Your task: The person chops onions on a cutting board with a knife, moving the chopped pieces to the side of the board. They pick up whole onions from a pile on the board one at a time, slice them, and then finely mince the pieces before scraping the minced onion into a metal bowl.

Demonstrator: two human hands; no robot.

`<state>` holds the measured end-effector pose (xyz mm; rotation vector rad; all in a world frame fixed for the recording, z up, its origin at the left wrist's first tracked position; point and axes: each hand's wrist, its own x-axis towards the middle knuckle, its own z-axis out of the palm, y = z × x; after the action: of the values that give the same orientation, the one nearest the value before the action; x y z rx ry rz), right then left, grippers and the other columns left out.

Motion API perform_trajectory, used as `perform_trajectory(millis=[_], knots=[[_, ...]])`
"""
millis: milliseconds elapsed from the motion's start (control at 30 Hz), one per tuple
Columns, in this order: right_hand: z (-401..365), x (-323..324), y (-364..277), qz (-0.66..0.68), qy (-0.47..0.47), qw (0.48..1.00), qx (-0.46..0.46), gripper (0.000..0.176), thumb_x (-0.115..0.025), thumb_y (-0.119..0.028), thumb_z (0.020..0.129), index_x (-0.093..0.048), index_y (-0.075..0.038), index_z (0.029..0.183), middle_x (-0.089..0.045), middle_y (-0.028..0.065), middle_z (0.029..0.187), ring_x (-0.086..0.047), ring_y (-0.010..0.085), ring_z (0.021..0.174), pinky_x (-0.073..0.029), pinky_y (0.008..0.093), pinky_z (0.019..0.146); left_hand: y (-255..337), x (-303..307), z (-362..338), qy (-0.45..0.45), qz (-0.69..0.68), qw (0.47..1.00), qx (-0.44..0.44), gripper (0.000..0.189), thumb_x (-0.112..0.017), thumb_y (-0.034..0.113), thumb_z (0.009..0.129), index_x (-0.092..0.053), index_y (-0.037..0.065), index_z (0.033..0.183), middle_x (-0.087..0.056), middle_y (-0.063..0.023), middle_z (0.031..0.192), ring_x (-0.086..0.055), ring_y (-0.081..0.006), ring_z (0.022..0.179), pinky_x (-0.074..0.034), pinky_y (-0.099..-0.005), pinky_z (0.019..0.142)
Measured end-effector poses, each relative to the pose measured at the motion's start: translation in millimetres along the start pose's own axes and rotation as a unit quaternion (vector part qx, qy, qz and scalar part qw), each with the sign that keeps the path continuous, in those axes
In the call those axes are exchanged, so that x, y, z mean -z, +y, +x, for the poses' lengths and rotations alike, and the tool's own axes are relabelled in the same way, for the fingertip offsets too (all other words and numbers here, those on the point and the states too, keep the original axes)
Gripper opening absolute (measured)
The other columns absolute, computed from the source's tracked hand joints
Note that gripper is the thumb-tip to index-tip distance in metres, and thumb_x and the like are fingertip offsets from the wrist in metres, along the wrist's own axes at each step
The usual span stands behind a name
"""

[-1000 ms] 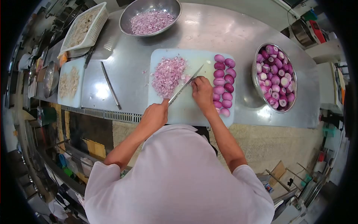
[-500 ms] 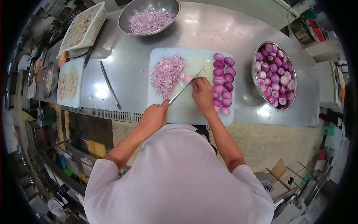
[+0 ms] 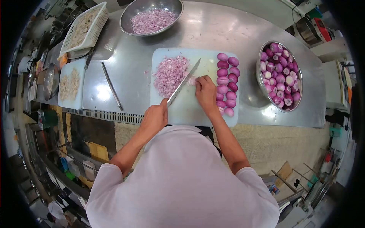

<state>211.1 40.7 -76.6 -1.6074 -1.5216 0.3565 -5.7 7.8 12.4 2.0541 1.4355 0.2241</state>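
My left hand point(image 3: 155, 117) is wrapped round the handle of a knife point(image 3: 184, 82), whose long blade slants up and right over the white cutting board point(image 3: 208, 114). My right hand point(image 3: 205, 92) pinches a small, partly cut pink onion piece point(image 3: 193, 80) just right of the blade; the fingers hide part of it. Left of the blade lies a heap of chopped red onion point(image 3: 170, 75). Peeled onion halves point(image 3: 222, 80) stand in two columns along the board's right side, beyond my right hand.
A steel bowl of chopped onion point(image 3: 125, 23) stands behind the board. Another bowl point(image 3: 262, 81), full of peeled onions, is at right. On the left lie a metal rod point(image 3: 111, 86), a smaller board point(image 3: 65, 99) with pale pieces and a white basket point(image 3: 100, 28).
The knife has shifted left, away from my right fingers, and its blade now points more steeply up the board. My left hand moved slightly left with it. My right hand stays at the onion piece.
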Motion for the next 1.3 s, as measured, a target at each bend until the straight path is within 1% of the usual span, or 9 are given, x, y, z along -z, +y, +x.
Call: perform_trajectory(millis=[67, 200, 300, 500, 567, 1000, 1100, 1233, 1300], knots=[[4.3, -3.3, 1.5, 0.013, -0.018, 0.999, -0.049, 0.007, -0.063, 0.002, 0.081, -0.066, 0.001, 0.086, -0.063, 0.0172, 0.091, -0.063, 0.0392, 0.079, -0.051, 0.0466, 0.070, -5.7, -7.1, 0.8, 0.016, -0.005, 0.999, -0.045, 0.019, -0.054, -0.003, 0.082, -0.052, -0.004, 0.101, -0.059, -0.0258, 0.064, -0.061, -0.0450, 0.062, -0.046, -0.0549, 0.058], [9.4, -0.4, 7.1, -0.003, -0.028, 0.999, -0.022, 0.007, -0.062, 0.003, 0.080, -0.065, 0.001, 0.086, -0.063, 0.0182, 0.089, -0.063, 0.0402, 0.080, -0.051, 0.0467, 0.070, -16.9, -17.3, 6.2, -0.001, 0.016, 1.000, -0.027, 0.026, -0.056, 0.001, 0.086, -0.053, -0.001, 0.112, -0.059, -0.0262, 0.067, -0.060, -0.0461, 0.063, -0.045, -0.0536, 0.057], [8.6, -3.0, 5.1, 0.004, -0.003, 1.000, 0.005, 0.006, -0.062, 0.004, 0.080, -0.064, 0.002, 0.084, -0.062, 0.0189, 0.086, -0.062, 0.0408, 0.079, -0.050, 0.0471, 0.070, -5.1, -11.0, 0.9, -0.006, -0.007, 1.000, -0.002, 0.024, -0.056, 0.000, 0.086, -0.053, -0.002, 0.110, -0.060, -0.0256, 0.067, -0.060, -0.0458, 0.065, -0.045, -0.0536, 0.059], [4.7, 3.1, 6.2, 0.006, -0.028, 0.999, -0.017, 0.005, -0.061, 0.004, 0.080, -0.064, 0.002, 0.083, -0.062, 0.0202, 0.086, -0.062, 0.0420, 0.080, -0.050, 0.0479, 0.070, -1.3, -16.5, 4.6, -0.026, -0.003, 1.000, -0.005, 0.022, -0.056, 0.002, 0.087, -0.053, -0.002, 0.108, -0.062, -0.0255, 0.068, -0.061, -0.0456, 0.066, -0.046, -0.0542, 0.060], [6.2, -0.3, 4.5, 0.002, -0.025, 0.999, -0.034, 0.005, -0.061, 0.005, 0.080, -0.064, 0.003, 0.084, -0.061, 0.0207, 0.086, -0.062, 0.0427, 0.080, -0.050, 0.0483, 0.070, -3.1, -26.0, 8.8, -0.018, -0.009, 0.999, -0.032, 0.015, -0.053, -0.001, 0.084, -0.052, -0.002, 0.100, -0.059, -0.0270, 0.064, -0.060, -0.0469, 0.063, -0.046, -0.0564, 0.058], [6.6, -2.1, 8.8, 0.014, -0.010, 1.000, 0.006, 0.005, -0.060, 0.005, 0.079, -0.062, 0.003, 0.083, -0.060, 0.0218, 0.086, -0.060, 0.0436, 0.079, -0.049, 0.0498, 0.069, 17.7, -17.2, 16.1, -0.019, -0.010, 1.000, -0.009, 0.013, -0.053, -0.002, 0.085, -0.051, -0.005, 0.097, -0.060, -0.0287, 0.066, -0.061, -0.0479, 0.065, -0.047, -0.0552, 0.060], [2.1, -1.7, 7.3, 0.011, -0.027, 0.999, -0.029, 0.006, -0.060, 0.005, 0.079, -0.062, 0.003, 0.084, -0.060, 0.0205, 0.087, -0.060, 0.0436, 0.079, -0.049, 0.0506, 0.070, 13.4, -34.0, 22.3, -0.006, -0.033, 0.999, -0.014, 0.012, -0.053, -0.002, 0.085, -0.052, -0.005, 0.097, -0.059, -0.0294, 0.065, -0.061, -0.0481, 0.065, -0.047, -0.0555, 0.060], [3.5, 3.9, 11.9, 0.003, -0.033, 0.999, 0.014, 0.006, -0.060, 0.004, 0.079, -0.062, 0.001, 0.084, -0.061, 0.0185, 0.088, -0.061, 0.0415, 0.082, -0.049, 0.0501, 0.071, 18.9, -17.9, 28.4, 0.012, -0.033, 0.999, -0.025, 0.013, -0.054, -0.003, 0.083, -0.052, -0.006, 0.096, -0.061, -0.0282, 0.067, -0.062, -0.0465, 0.066, -0.048, -0.0556, 0.061], [6.2, 0.9, 12.0, 0.003, -0.029, 0.999, 0.032, 0.006, -0.060, 0.004, 0.079, -0.063, 0.001, 0.083, -0.062, 0.0180, 0.089, -0.061, 0.0407, 0.083, -0.049, 0.0496, 0.072, 13.3, -19.0, 25.9, 0.013, 0.013, 1.000, 0.015, 0.014, -0.055, -0.003, 0.082, -0.052, -0.006, 0.095, -0.062, -0.0273, 0.068, -0.063, -0.0455, 0.066, -0.049, -0.0543, 0.062]])
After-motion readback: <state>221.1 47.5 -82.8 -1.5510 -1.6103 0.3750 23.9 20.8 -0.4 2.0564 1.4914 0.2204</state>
